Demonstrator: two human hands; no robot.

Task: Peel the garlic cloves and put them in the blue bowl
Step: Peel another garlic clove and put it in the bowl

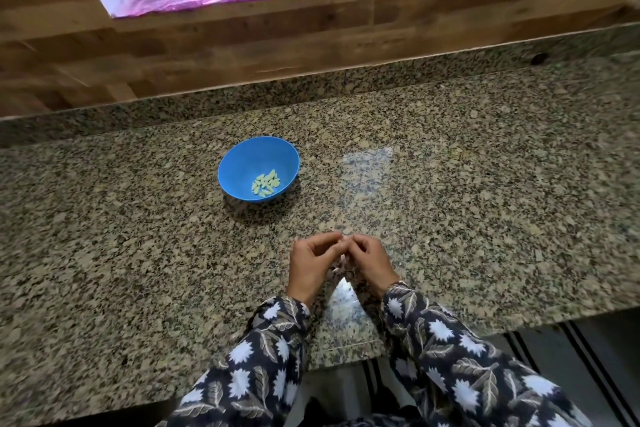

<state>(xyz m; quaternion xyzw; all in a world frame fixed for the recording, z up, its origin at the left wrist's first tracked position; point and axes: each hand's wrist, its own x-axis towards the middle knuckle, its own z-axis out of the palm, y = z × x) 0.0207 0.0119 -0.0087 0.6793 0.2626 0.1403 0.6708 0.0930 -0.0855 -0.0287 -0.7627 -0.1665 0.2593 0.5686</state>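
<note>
**Step in hand:** peeling one clove (343,237) above the tabletop (485,184).

**State.** The left hand (311,263) and right hand (370,258) meet fingertip to fingertip near the front edge. Their fingers are curled, and both pinch the clove between them. Only a pale sliver of it shows (how much skin is on it cannot be told). The bowl (242,156) stands well apart, ahead and to the left. It holds a small heap of peeled cloves (265,182) on its near-right side.

**Procedure (judgement).**
1. Steady the clove with one hand and lift the skin at the tip with the other thumbnail.
2. Strip the skin along the length, not across, so that it tears less.
3. Keep pressure light, since a bare clove is likely slick and may shoot out of the pinch.
4. Check that no papery film remains.
5. Carry the clove to the bowl and release it low over the heap, so it does not bounce out.
</note>
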